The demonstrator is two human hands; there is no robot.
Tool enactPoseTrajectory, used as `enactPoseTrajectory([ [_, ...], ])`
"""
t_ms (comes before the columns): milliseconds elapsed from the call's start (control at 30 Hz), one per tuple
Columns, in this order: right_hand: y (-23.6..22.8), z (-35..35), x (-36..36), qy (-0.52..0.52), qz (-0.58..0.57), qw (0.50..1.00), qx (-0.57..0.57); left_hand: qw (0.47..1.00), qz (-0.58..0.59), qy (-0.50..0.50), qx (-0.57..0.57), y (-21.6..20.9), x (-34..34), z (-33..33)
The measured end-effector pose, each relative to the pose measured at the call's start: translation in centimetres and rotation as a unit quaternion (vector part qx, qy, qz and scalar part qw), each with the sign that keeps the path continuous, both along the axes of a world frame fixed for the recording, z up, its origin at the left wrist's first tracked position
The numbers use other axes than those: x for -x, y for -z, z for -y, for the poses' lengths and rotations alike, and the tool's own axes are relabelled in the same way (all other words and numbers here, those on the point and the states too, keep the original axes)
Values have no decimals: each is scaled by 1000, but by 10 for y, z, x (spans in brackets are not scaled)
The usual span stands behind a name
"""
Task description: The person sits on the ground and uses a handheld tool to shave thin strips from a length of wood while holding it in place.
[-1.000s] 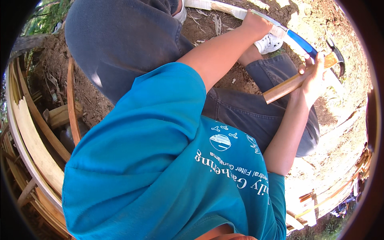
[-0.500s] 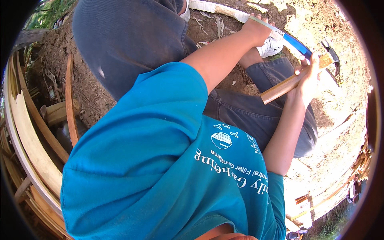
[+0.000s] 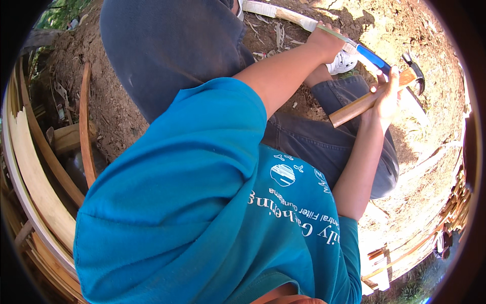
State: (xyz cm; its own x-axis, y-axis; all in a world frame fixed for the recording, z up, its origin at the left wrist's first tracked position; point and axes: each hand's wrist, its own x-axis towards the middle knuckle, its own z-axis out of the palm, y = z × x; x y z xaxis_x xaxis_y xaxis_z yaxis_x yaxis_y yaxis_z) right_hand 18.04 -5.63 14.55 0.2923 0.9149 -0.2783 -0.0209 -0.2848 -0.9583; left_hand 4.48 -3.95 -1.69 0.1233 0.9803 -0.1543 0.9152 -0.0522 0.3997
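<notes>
My left hand is closed around a long, slim piece with a pale, wrapped-looking wooden far end and a blue part toward my right hand. Whether it is one tool or several parts together, I cannot tell. In my right hand is a claw hammer, held by its wooden handle with the dark metal head pointing up and right. The fingers of that hand lie close to the end of the blue part; contact between them is unclear.
Wooden strips and boards lie at the left, beside an upright-looking brown strip. Bare soil with shavings surrounds my legs in dark trousers. A white shoe is below the left hand. More wood pieces sit at the far right.
The hammer and my right hand have shifted slightly left. Both hands keep the same grip, and the view has turned a little.
</notes>
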Motion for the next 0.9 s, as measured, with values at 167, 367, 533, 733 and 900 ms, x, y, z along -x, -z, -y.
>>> enactPoseTrajectory([
  [167,4,-2,-4,-8,-3,1000,-4,1000,-4,3,-24,5,-2,1],
  [367,4,-1,-6,-16,-15,1000,-13,998,36,-11,-53,24,-3,0],
  [533,1,3,-3,-25,-28,999,-28,998,-10,-21,-65,26,-6,-1],
  [733,-2,4,0,-24,-8,999,-35,989,-3,-47,-141,23,-8,5],
  [900,-1,-6,-10,-14,-25,999,-33,951,166,-81,-247,21,2,8],
])
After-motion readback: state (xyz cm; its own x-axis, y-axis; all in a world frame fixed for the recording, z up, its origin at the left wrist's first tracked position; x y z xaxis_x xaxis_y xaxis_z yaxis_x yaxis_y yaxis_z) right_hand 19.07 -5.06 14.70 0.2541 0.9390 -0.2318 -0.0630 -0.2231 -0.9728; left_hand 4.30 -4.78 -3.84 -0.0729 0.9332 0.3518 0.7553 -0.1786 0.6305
